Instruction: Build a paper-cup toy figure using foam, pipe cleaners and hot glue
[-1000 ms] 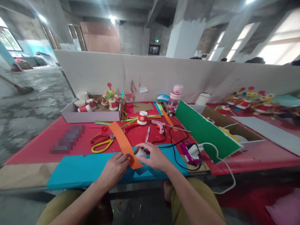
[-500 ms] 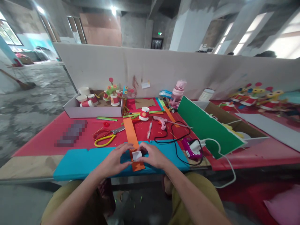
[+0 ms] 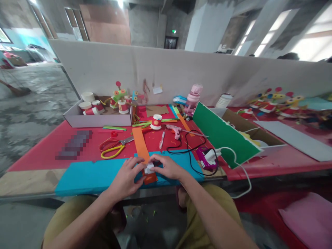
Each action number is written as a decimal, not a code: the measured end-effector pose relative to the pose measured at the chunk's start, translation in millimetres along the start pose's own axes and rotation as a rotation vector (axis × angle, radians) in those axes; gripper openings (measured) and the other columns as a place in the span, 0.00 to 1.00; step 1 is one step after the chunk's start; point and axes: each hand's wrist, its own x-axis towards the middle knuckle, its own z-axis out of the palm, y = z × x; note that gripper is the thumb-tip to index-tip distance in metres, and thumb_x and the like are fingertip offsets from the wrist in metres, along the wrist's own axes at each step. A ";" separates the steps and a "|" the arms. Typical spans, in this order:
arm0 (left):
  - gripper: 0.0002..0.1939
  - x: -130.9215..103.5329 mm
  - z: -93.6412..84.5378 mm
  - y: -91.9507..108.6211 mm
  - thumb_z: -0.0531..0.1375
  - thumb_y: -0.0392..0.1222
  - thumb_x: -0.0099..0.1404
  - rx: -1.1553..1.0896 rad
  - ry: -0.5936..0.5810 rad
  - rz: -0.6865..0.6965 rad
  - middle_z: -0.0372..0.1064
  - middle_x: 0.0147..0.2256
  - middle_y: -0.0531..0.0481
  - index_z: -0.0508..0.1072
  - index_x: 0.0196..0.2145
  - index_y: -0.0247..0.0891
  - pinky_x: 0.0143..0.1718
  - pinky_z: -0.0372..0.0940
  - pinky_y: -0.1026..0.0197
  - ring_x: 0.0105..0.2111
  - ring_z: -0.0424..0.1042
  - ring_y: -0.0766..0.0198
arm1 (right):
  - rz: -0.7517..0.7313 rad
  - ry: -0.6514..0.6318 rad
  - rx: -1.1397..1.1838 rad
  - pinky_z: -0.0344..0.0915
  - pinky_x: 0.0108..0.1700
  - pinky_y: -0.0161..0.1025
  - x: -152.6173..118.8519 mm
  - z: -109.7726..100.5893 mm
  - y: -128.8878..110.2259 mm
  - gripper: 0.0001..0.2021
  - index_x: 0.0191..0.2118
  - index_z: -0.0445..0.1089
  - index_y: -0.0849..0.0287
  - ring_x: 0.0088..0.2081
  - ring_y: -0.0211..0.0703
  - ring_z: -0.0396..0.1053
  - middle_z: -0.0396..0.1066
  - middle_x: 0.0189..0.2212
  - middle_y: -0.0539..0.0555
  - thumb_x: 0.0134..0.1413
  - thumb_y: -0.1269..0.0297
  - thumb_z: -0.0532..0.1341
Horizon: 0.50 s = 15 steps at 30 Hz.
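Paper piece (image 3: 149,168) clamped between left hand (image 3: 129,175) and right hand (image 3: 167,167) — emblem (image 3: 156,122) on red cup (image 3: 159,126) illegible

The one camera sits on the person's head and looks forward and down over the table (image 3: 46,145). It is near to the left hand (image 3: 129,174) and the right hand (image 3: 165,167), which show low in the middle, above the knees (image 3: 66,211). Farther away, the partition (image 3: 103,65) crosses the view behind the table. The view is wide, taking in floor (image 3: 45,83) at left and windows (image 3: 272,33) at upper right.
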 end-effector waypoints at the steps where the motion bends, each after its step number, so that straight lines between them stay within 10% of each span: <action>1: 0.13 -2.8 -2.1 4.2 0.58 0.37 0.62 0.067 -0.010 0.036 0.67 0.47 0.42 0.70 0.46 0.41 0.45 0.61 0.51 0.45 0.65 0.54 | 0.000 -0.011 -0.010 0.66 0.45 0.40 0.5 0.1 -0.2 0.08 0.42 0.70 0.57 0.40 0.43 0.70 0.73 0.39 0.52 0.54 0.66 0.62; 6: 0.08 -11.7 8.2 12.9 0.55 0.36 0.65 0.249 -0.055 0.134 0.69 0.35 0.45 0.73 0.40 0.40 0.38 0.57 0.53 0.36 0.63 0.57 | -0.005 -0.018 -0.007 0.66 0.42 0.38 1.1 -0.3 0.2 0.07 0.40 0.72 0.56 0.39 0.42 0.70 0.73 0.39 0.51 0.54 0.66 0.63; 15: 0.05 4.7 18.2 6.0 0.56 0.37 0.62 -0.338 0.188 -0.299 0.70 0.43 0.46 0.72 0.30 0.39 0.46 0.65 0.56 0.46 0.70 0.58 | 0.009 0.016 0.056 0.67 0.43 0.39 4.6 1.1 0.9 0.10 0.40 0.75 0.57 0.39 0.43 0.71 0.75 0.37 0.53 0.57 0.59 0.61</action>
